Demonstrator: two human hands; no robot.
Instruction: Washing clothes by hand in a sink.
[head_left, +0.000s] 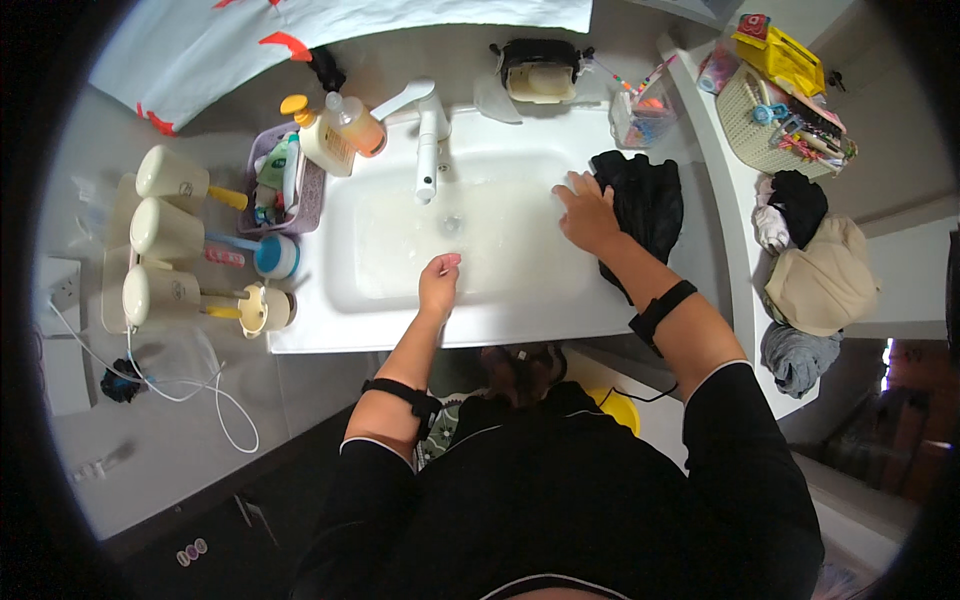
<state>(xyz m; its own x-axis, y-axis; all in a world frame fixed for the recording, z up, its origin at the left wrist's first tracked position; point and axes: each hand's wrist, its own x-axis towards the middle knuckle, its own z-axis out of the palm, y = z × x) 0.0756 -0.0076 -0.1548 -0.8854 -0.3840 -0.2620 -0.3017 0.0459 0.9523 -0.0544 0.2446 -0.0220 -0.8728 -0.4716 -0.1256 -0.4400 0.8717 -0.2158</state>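
Note:
The white sink [300, 325] holds what looks like a shallow, slightly cloudy layer of water over its drain [452, 224]. My left hand [438, 287] hovers above the basin's near part, fingers curled in; a small pink spot shows at its fingertips, and I cannot make out whether it grips anything. Over the basin's right side, my right hand [588, 212] has its fingers spread and nothing in them. Right beside it, a bunched black cloth garment [650, 205] lies on the sink's right rim; whether the hand touches it is unclear. A white faucet [427, 150] stands at the back.
Left of the faucet are a pump bottle [325, 143], an orange bottle [357, 127] and a purple basket [312, 190]. Cream cups [165, 232] hang at far left. A soap holder [540, 80] is behind. On the right shelf sit a woven basket [745, 110] and folded clothes [825, 275].

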